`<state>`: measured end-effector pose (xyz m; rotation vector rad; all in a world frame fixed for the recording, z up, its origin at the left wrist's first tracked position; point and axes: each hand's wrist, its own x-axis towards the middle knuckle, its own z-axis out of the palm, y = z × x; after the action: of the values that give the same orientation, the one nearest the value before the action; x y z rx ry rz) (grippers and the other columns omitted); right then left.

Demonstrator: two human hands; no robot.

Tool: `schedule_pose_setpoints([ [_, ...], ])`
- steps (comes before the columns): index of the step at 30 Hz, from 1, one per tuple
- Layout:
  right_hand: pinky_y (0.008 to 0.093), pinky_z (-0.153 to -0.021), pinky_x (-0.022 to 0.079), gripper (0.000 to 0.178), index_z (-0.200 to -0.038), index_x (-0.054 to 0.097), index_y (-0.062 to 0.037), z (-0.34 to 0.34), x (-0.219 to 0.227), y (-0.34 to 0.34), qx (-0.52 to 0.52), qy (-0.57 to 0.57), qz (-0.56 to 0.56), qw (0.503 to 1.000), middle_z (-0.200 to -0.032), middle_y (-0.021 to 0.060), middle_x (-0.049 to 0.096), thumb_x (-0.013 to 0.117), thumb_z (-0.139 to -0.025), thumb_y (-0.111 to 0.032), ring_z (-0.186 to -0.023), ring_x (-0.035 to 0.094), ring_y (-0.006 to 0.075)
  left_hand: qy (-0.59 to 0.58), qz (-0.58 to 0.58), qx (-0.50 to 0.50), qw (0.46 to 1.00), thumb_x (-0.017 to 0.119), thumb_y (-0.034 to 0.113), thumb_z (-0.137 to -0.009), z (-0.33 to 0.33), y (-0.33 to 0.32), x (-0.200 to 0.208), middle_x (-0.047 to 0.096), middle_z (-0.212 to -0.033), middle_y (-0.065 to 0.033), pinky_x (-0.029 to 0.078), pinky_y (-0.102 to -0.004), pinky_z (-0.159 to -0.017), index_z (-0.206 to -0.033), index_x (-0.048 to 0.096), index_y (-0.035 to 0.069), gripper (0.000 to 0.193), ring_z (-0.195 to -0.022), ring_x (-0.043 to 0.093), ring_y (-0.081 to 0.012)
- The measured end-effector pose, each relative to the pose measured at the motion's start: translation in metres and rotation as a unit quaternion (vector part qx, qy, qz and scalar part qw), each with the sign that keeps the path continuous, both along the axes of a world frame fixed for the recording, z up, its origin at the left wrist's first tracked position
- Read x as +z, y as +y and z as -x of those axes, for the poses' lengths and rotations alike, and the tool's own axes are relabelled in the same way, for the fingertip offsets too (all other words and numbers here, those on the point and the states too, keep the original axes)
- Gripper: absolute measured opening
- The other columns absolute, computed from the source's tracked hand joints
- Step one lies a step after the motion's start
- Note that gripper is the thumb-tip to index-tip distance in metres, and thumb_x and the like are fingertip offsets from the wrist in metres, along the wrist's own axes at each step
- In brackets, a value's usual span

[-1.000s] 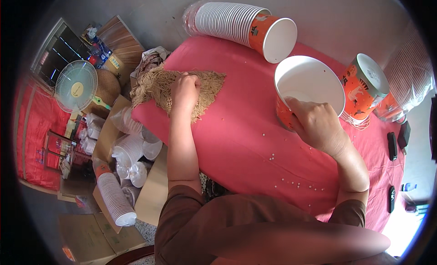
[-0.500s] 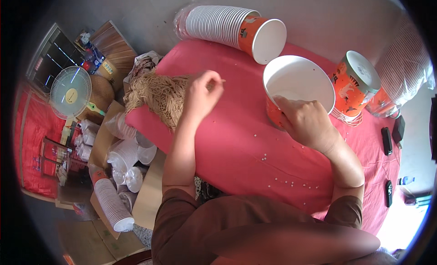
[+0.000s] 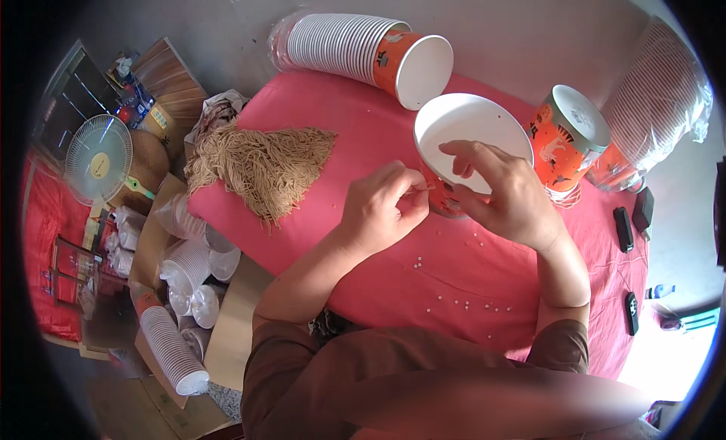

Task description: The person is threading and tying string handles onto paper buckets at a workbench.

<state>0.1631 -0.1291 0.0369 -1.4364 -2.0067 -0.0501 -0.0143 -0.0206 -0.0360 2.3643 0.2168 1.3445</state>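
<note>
A large paper bucket (image 3: 454, 122), orange outside and white inside, stands upright on the table's red cloth (image 3: 363, 137). At its near left side is my left hand (image 3: 387, 207), thumb and fingertips pinched together. Whatever sits in that pinch is too small to make out. My right hand (image 3: 514, 194) hangs over the bucket's near right rim, thumb and fingers apart and holding nothing visible. It hides part of the rim and the bucket's front. Farther left, a heap of beige strings (image 3: 261, 167) drapes over the table's left edge.
Behind lies a sleeve of nested paper buckets (image 3: 344, 46). An upturned orange bucket (image 3: 567, 137) and a wrapped stack (image 3: 658, 99) stand at right. Small white beads (image 3: 454, 304) dot the cloth. A carton (image 3: 234, 319) of plastic-wrapped cups and a fan (image 3: 98, 164) are left.
My left hand has moved right, from beside the strings to the bucket's near side. My right hand has come off the bucket's rim and its fingers have spread. The view has shifted slightly.
</note>
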Motion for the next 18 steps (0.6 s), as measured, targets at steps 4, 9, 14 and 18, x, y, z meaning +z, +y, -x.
schedule_pose_setpoints([
  [4, 0.0401, -0.068, 0.056, 0.032, -0.108, 0.063, -0.0026, -0.006, -0.005, 0.003, -0.017, 0.034, 0.015, 0.999, -0.088, 0.0135, 0.069, 0.068, -0.077, -0.007, -0.080, 0.070, 0.0295, 0.010, -0.012, 0.029, 0.999, 0.071, -0.003, -0.073, -0.007, 0.000, -0.003, 0.060, -0.073, -0.0061, 0.050, -0.0289, -0.055, -0.083, 0.058, 0.003, 0.017, -0.062, 0.062, -0.0186],
  [9, 0.0405, -0.064, 0.055, 0.025, -0.105, 0.065, -0.0036, -0.008, -0.009, 0.007, -0.042, 0.037, 0.027, 0.998, -0.086, 0.0147, 0.070, 0.064, -0.080, -0.008, -0.073, 0.070, 0.0312, 0.029, -0.017, 0.045, 0.998, 0.071, -0.001, -0.074, -0.009, 0.002, -0.004, 0.060, -0.073, -0.0061, 0.051, -0.0294, -0.055, -0.082, 0.058, 0.004, 0.016, -0.062, 0.063, -0.0190],
  [14, 0.0414, -0.063, 0.055, 0.018, -0.100, 0.067, -0.0049, -0.011, -0.010, 0.009, -0.042, 0.035, 0.049, 0.997, -0.085, 0.0162, 0.070, 0.063, -0.083, -0.010, -0.071, 0.069, 0.0324, 0.014, -0.010, 0.029, 0.999, 0.071, -0.002, -0.074, -0.013, 0.002, -0.007, 0.061, -0.073, -0.0061, 0.052, -0.0301, -0.055, -0.082, 0.058, 0.003, 0.015, -0.062, 0.063, -0.0193],
  [18, 0.0417, -0.063, 0.054, 0.014, -0.095, 0.068, -0.0056, -0.012, -0.008, 0.010, -0.044, 0.035, 0.074, 0.996, -0.082, 0.0146, 0.069, 0.063, -0.083, -0.011, -0.070, 0.068, 0.0324, 0.010, -0.013, 0.038, 0.999, 0.071, -0.002, -0.075, -0.014, 0.003, -0.008, 0.061, -0.073, -0.0059, 0.052, -0.0297, -0.054, -0.081, 0.058, 0.003, 0.015, -0.061, 0.063, -0.0186],
])
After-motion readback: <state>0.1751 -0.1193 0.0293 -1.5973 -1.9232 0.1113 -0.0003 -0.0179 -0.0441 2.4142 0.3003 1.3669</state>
